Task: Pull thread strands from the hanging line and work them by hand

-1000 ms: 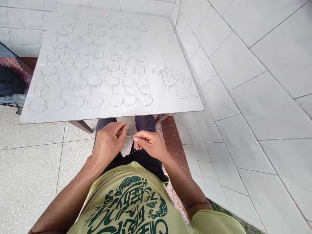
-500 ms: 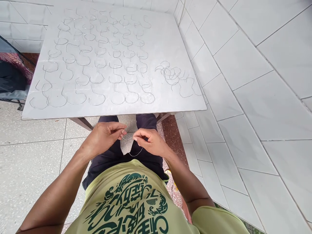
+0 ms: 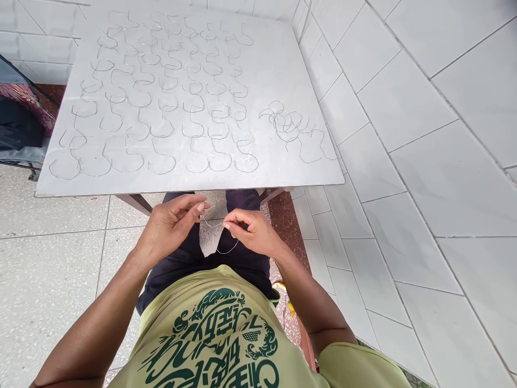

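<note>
Left hand [image 3: 172, 229] and right hand [image 3: 252, 231] held close together just below the near edge of the white surface [image 3: 283, 70], over the lap in dark trousers [image 3: 242, 202]. Between them, a thin piece of wire [image 3: 220, 237]: one end pinched in the narrow-closed fingers [image 3: 200, 207] of the left hand, the other gripped by the thumb and forefinger of the right hand, with a loose loop hanging down toward the body from the right hand's side. Both sets of fingers closed tight on the wire, not spread. Hands nearly touching at the fingertips, only the short span of wire between.

Past the hands, on the surface, many bent wire hooks [image 3: 161, 108] laid out flat in rough rows, covering most of the left and middle part, each curved like an S or a question mark. Toward the right edge of the surface, a small tangled heap of wires [image 3: 291, 126], set apart from the rows. Under the near edge of the surface, two dark wooden legs [image 3: 135, 202] slanting outward, either side of the knees.

Right of the surface, a white tiled wall [image 3: 424, 134]. Left of the surface and below it, pale speckled floor [image 3: 48, 258]. Beyond the left edge of the surface, a dark object with patterned cloth [image 3: 20, 118], too cropped to identify. Nearest the camera, a yellow-green shirt with dark green print [image 3: 214, 345].
</note>
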`<state>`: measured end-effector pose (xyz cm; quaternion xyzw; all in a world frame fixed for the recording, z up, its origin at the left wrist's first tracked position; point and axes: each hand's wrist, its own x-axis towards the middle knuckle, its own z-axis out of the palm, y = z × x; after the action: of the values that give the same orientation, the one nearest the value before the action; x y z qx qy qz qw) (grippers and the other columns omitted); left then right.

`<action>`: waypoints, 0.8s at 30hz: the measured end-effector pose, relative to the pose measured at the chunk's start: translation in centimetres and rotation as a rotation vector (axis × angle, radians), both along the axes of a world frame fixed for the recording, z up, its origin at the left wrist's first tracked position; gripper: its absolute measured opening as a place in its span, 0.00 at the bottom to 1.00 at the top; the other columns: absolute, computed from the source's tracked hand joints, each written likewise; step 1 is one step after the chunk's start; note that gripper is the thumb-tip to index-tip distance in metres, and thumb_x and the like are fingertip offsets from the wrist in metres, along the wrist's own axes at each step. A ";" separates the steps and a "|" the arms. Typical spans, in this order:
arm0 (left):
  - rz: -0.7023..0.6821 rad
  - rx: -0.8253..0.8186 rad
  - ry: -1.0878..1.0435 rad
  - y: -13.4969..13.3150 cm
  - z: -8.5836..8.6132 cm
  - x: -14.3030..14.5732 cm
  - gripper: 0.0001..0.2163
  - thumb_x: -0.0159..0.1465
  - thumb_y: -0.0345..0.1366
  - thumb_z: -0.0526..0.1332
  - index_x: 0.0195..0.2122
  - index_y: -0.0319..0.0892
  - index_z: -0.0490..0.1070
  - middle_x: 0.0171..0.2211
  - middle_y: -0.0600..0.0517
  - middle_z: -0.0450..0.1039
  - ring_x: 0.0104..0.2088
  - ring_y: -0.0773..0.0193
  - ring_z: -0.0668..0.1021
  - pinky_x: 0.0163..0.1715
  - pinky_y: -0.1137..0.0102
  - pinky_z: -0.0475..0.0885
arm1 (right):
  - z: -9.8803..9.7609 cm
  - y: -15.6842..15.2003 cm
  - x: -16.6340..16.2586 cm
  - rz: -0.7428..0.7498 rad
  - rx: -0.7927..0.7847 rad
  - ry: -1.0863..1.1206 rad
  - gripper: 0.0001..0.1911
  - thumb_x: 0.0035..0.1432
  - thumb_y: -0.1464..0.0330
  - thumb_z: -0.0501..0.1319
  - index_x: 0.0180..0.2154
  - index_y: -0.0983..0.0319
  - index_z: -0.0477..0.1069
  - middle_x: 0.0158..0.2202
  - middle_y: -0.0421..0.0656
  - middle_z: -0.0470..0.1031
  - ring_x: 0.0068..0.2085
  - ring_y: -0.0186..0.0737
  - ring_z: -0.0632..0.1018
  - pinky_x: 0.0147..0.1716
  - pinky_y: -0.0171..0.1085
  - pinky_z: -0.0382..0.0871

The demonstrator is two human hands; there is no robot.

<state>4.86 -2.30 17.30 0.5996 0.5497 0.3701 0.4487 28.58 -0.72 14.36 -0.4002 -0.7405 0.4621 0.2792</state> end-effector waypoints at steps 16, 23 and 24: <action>-0.114 -0.395 -0.301 -1.6 -0.8 0.8 0.15 0.64 0.49 0.70 0.40 0.42 0.83 0.38 0.45 0.83 0.31 0.64 0.79 0.23 0.73 0.70 | -0.4 -0.1 -0.4 -0.123 0.139 0.003 0.09 0.71 0.65 0.59 0.37 0.60 0.74 0.26 0.36 0.71 0.27 0.33 0.70 0.32 0.35 0.63; 0.038 -0.463 -0.519 -2.5 -1.8 1.2 0.11 0.59 0.44 0.74 0.35 0.41 0.84 0.35 0.45 0.83 0.27 0.66 0.77 0.28 0.68 0.77 | -1.0 -0.1 -0.1 -0.138 0.242 -0.038 0.09 0.73 0.65 0.57 0.39 0.59 0.73 0.32 0.40 0.76 0.31 0.35 0.74 0.36 0.36 0.66; 0.061 -0.467 -0.531 -2.6 -1.8 1.2 0.10 0.59 0.43 0.75 0.34 0.41 0.84 0.36 0.45 0.83 0.27 0.66 0.78 0.29 0.68 0.78 | -1.1 -0.2 0.0 -0.148 0.248 -0.034 0.09 0.73 0.65 0.57 0.40 0.59 0.73 0.32 0.40 0.76 0.31 0.36 0.74 0.36 0.36 0.67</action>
<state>6.04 -4.92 15.45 0.3470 0.5014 0.3908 0.6896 28.58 -0.91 13.30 -0.4240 -0.7650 0.3381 0.3473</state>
